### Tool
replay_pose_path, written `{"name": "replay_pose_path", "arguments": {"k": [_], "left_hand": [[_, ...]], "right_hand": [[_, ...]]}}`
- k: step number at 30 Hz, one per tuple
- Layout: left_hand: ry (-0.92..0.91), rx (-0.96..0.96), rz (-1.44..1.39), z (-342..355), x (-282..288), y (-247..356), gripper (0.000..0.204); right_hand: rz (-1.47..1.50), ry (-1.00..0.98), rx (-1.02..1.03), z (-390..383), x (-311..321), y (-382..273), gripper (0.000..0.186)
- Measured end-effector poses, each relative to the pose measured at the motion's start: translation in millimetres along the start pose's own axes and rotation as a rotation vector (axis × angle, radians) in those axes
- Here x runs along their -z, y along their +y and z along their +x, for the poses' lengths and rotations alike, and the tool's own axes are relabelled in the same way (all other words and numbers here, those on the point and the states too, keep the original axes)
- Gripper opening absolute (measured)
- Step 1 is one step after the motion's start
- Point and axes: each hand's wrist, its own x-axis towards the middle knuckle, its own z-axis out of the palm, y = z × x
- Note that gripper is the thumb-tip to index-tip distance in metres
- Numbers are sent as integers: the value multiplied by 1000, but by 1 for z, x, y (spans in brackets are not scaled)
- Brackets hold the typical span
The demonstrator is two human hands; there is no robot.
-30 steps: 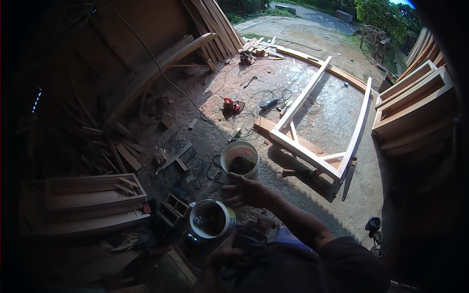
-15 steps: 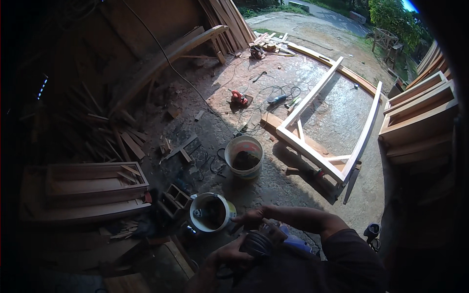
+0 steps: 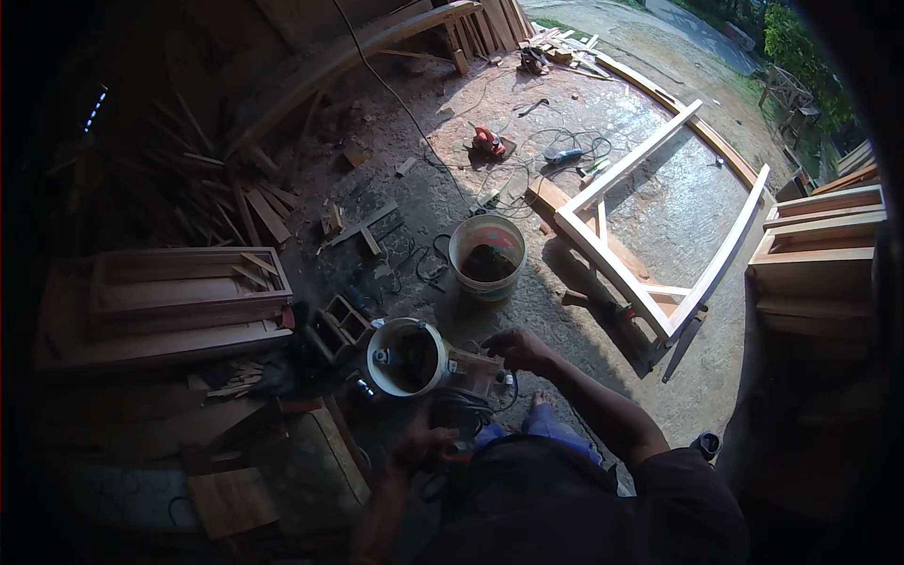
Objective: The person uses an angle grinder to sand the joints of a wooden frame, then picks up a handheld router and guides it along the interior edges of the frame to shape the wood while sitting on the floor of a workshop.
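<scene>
My left hand (image 3: 426,441) is closed on a dark power tool wound with black cord (image 3: 461,407) at waist height. My right hand (image 3: 520,348) has curled fingers at the top corner of a dusty brownish block-like piece (image 3: 476,375) beside the tool. A cord with a pale fitting hangs below that hand; what exactly the fingers grip is unclear. Just left of the piece stands a white bucket (image 3: 381,381) with a dark interior and a metal object at its rim. A second bucket (image 3: 487,292) stands beyond it.
A pale timber frame (image 3: 621,282) lies to the right, wooden cabinets (image 3: 815,268) beside it. Nested wooden boxes (image 3: 188,325) sit at left, near scrap offcuts (image 3: 264,217). A red power tool (image 3: 488,143), a grinder (image 3: 563,156) and cords lie on the floor (image 3: 424,188).
My right hand came down from out over the buckets to the tool, then rose slightly with the block-like piece now showing under it. The view has tilted, bringing my legs and bare foot into sight.
</scene>
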Motion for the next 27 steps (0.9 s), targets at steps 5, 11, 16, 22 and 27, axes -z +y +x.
{"name": "replay_pose_path", "arguments": {"k": [5, 11, 16, 22, 27], "left_hand": [[17, 32, 244, -21, 10, -15, 124], [211, 127, 315, -9, 13, -46, 132], [141, 177, 409, 5, -7, -27, 135], [305, 284, 270, -20, 25, -63, 77], [441, -9, 282, -18, 33, -63, 61]], "right_hand": [[871, 213, 427, 9, 6, -81, 32], [76, 152, -15, -47, 60, -11, 39], [320, 239, 540, 17, -7, -31, 36], [629, 694, 605, -63, 83, -101, 32], [-575, 826, 257, -37, 78, 33, 43]]}}
